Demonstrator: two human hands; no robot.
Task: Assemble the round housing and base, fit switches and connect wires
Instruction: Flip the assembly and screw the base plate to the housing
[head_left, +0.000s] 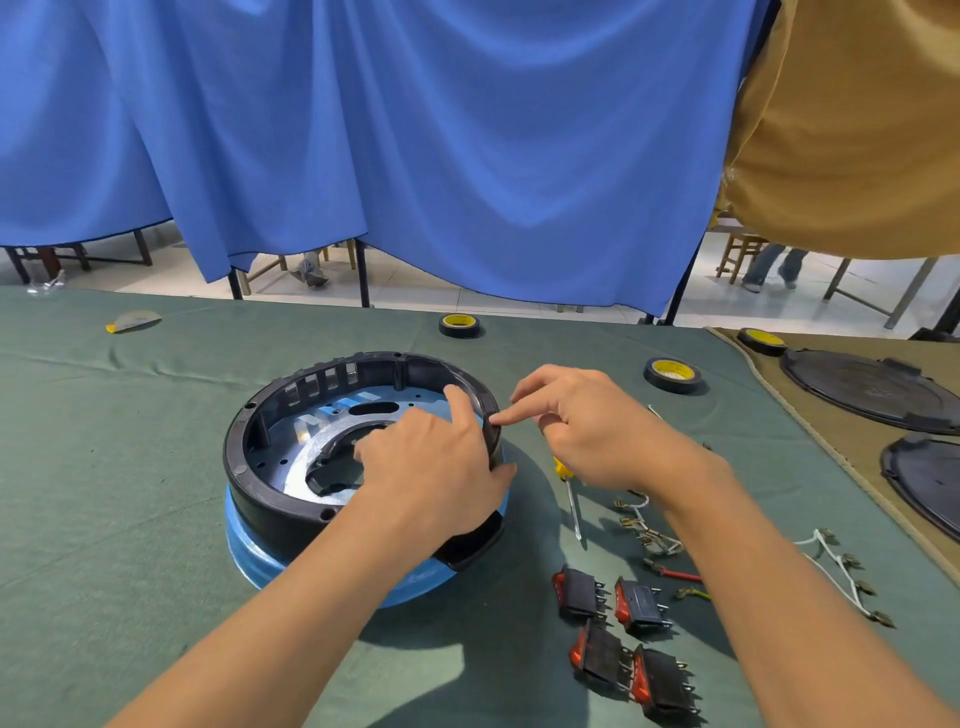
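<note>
Black round plastic housing sits on the blue base on the green table, left hand with its grip clamped on the rim, right hand pressing one fingertip there and holding nothing, a seating step by my reckoning, with the red rocker switches next to align.

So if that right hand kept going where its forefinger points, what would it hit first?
The rim of the black round housing: the right hand points its forefinger left at it, seemingly touching, just above the left hand gripping that rim. Depth is unclear.
</note>
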